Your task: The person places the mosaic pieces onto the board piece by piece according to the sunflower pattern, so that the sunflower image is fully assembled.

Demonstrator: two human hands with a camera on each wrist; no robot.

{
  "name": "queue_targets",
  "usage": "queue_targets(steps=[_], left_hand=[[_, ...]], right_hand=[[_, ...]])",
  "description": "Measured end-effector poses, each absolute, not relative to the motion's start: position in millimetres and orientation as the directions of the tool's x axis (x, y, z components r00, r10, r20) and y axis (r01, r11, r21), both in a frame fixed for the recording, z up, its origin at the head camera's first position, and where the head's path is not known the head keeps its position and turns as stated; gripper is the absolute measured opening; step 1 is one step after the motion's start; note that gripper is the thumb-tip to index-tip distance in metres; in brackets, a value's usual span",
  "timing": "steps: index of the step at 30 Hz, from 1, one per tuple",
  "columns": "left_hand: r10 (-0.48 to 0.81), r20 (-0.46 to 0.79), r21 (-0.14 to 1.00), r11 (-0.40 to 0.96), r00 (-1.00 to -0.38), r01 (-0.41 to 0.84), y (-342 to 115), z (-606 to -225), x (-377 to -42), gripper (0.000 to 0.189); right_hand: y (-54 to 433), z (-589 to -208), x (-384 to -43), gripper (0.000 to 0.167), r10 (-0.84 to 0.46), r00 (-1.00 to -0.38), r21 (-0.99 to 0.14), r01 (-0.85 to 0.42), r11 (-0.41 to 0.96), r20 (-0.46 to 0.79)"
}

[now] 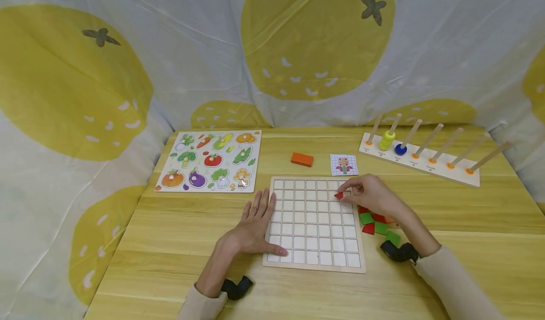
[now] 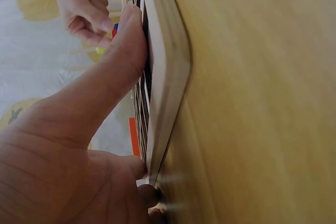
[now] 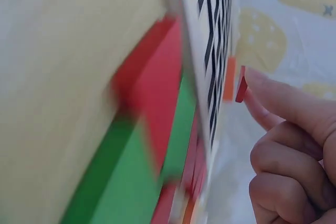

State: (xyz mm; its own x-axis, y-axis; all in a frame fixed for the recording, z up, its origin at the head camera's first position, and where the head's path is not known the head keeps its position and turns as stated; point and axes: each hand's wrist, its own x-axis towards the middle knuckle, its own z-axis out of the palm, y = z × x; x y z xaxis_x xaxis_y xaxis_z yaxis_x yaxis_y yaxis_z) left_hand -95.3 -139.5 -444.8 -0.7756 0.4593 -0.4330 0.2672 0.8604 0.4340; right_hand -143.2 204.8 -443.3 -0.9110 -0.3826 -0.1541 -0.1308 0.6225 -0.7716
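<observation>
Head view: the right hand (image 1: 373, 198) is pinching a small red piece (image 1: 338, 196) between thumb and fingers, holding it over the upper right cells of the grid board (image 1: 312, 229). The left hand (image 1: 250, 232) is lying spread, gripping nothing; its thumb is resting on the board's lower left corner area and its fingers are lining the left edge, apparently steadying it on the desk (image 1: 170, 244).

The work is looking barely begun: the cells in sight are showing no seated piece, and the one red piece is hanging in the grip rather than lying in a cell. Loose red and green tiles (image 1: 380, 227) are waiting beside the board's right edge, so most of the placing is seemingly remaining. A pattern card (image 1: 344, 164) is lying just beyond the board, with an orange block (image 1: 302, 159) to its left.

The right hand is covering some cells in the upper right corner, so whether anything is sitting there is impossible to tell. The hand and wrist are also hiding part of the tile pile, making a count unreliable. The card's pattern is appearing too small to read cell by cell. In the right wrist view, the nearest tiles are blurring, while the red piece is showing edge-on, seemingly clear of the board; its exact height is remaining uncertain.
</observation>
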Motion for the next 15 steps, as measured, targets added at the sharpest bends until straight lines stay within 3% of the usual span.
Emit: queue_targets(steps=[7, 15], left_hand=[[0.464, -0.427, 0.437, 0.857, -0.776, 0.273, -139.6, -446.5, -95.2, 0.142], [0.457, -0.433, 0.43, 0.862, -0.777, 0.268, -139.9, -446.9, -95.2, 0.141]], right_hand=[[171.5, -447.4, -157.8, 0.016, -0.436, -0.888, -0.771, -0.172, 0.613, -0.149], [168.1, -450.8, -162.8, 0.019, -0.421, -0.893, -0.781, -0.146, 0.607, -0.16]])
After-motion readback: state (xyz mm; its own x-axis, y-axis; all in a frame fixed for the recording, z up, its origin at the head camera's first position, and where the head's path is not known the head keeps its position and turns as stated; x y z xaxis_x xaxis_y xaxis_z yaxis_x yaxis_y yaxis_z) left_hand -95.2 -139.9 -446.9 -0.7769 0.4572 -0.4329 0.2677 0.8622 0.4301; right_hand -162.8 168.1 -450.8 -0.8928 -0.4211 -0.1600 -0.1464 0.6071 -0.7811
